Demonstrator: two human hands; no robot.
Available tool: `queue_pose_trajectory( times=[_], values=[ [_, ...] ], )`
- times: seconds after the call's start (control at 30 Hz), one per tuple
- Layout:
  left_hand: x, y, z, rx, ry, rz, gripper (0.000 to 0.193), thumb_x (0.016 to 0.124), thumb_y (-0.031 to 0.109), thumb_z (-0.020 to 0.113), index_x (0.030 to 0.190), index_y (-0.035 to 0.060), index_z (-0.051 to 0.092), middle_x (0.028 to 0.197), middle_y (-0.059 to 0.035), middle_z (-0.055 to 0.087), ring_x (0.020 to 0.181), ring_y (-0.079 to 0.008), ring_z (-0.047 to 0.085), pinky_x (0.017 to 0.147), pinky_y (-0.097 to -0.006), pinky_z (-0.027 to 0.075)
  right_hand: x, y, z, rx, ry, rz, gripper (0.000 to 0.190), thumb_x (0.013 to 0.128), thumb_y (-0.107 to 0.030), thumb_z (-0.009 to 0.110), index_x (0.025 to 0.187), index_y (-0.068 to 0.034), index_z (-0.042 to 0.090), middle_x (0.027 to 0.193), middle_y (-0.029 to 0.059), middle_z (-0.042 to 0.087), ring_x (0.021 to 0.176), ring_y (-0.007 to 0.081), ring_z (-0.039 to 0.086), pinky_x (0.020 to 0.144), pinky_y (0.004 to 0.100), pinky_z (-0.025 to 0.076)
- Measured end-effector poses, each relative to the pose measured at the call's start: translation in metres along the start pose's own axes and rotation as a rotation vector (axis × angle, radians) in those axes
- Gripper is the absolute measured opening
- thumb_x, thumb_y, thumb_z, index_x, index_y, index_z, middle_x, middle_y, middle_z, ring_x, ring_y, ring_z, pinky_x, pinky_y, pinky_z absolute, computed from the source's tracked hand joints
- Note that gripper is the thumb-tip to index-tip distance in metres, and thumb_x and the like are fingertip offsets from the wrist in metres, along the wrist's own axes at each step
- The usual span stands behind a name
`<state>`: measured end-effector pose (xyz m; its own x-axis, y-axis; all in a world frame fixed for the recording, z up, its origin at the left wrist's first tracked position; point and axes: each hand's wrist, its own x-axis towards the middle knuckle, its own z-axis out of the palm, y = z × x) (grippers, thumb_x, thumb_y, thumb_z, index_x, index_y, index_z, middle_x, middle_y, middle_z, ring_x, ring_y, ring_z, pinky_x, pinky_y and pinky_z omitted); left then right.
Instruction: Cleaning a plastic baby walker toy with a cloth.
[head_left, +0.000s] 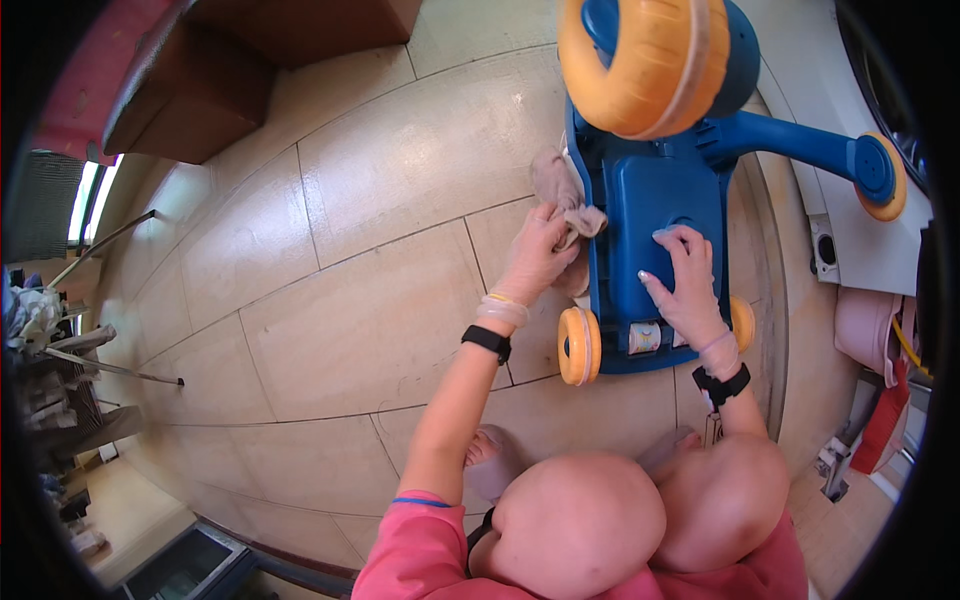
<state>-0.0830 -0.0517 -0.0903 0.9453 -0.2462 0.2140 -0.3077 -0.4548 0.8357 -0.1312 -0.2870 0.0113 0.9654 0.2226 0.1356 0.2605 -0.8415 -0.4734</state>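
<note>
A blue plastic ride-on toy (667, 195) lies overturned on the tiled floor, its underside facing up. One large orange wheel (652, 67) stands nearest the camera, with smaller orange wheels at the ends. My left hand (536, 255), in a clear glove, grips a crumpled greyish-pink cloth (556, 176) at the toy's left edge. Over the blue underside is my right hand (686, 281), also gloved, fingers apart and holding nothing; whether its fingertips touch the plastic I cannot tell.
A white appliance (862, 240) stands at the right, beside a pink plastic tub (866, 326). Brown furniture (195, 90) is at the upper left. A metal rack's legs (120, 367) reach onto the floor at the left. My bare knees are close below the toy.
</note>
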Motion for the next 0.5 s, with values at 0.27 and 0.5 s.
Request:
queue_pose_trajectory(
  times=[0.27, 0.5],
  values=[
    [-0.052, 0.018, -0.003, 0.004, -0.353, -0.063, 0.030, 0.077, 0.008, 0.068, 0.107, 0.0054, 0.063, 0.117, -0.0155, 0.056, 0.108, -0.0380, 0.055, 0.091, -0.0446, 0.049, -0.006, 0.002, 0.002, 0.133, -0.160, 0.029, 0.050, 0.072, -0.009, 0.077, 0.119, -0.011, 0.059, 0.115, 0.0084, 0.052, 0.110, 0.0282, 0.050, 0.097, 0.0394, 0.037],
    [0.032, -0.016, 0.010, -0.007, 0.140, -0.074, 0.028, 0.080, 0.002, 0.063, 0.108, 0.0074, 0.064, 0.120, -0.0168, 0.056, 0.110, -0.0402, 0.055, 0.094, -0.0438, 0.048, 0.001, -0.007, 0.009, 0.331, -0.332, 0.027, 0.028, 0.077, -0.007, 0.074, 0.100, -0.012, 0.060, 0.103, 0.0038, 0.052, 0.101, 0.0224, 0.053, 0.092, 0.0360, 0.036]
  ],
)
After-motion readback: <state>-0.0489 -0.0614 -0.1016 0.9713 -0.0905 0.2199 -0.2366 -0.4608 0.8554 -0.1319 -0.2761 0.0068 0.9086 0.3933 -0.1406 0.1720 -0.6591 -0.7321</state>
